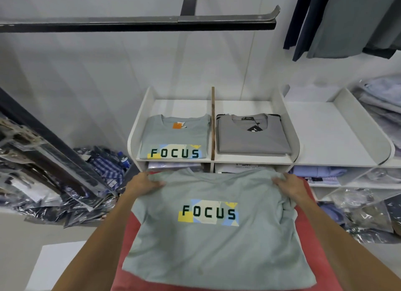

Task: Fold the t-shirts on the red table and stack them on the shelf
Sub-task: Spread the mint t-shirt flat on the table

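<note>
- Grey-green cotton spread over the red table [130,227], print side up: that's the FOCUS t-shirt [208,232], lying flat with its collar end at the table's far edge, right under the shelf [249,158].
- Risk first: the shirt is wider than the table, so its near left corner hangs past the left edge. Pull too hard on the shoulders and, by my reckoning, the whole thing slides toward the shelf or slips off the side.
- Second worry: the right sleeve area is rumpled near the far right corner. Fold over that and the crease gets locked in, leaving a lopsided bundle that won't sit square.
- Third: uneven pull between the two hands would skew the print off-centre for the fold.
- Left hand [144,182] is at the far left corner, fingers curled and pinching the left shoulder of the shirt; cloth bunches under the fingertips.
- Right hand [287,183] mirrors it at the far right corner, fingers bent over and gripping the right shoulder fabric.
- On the shelf's top level, a folded FOCUS shirt [174,136] sits in the left compartment, and a folded grey shirt [251,134] in the right one, split by a wooden divider [213,121].
- This one, I'd guess, belongs on the left pile.
</note>
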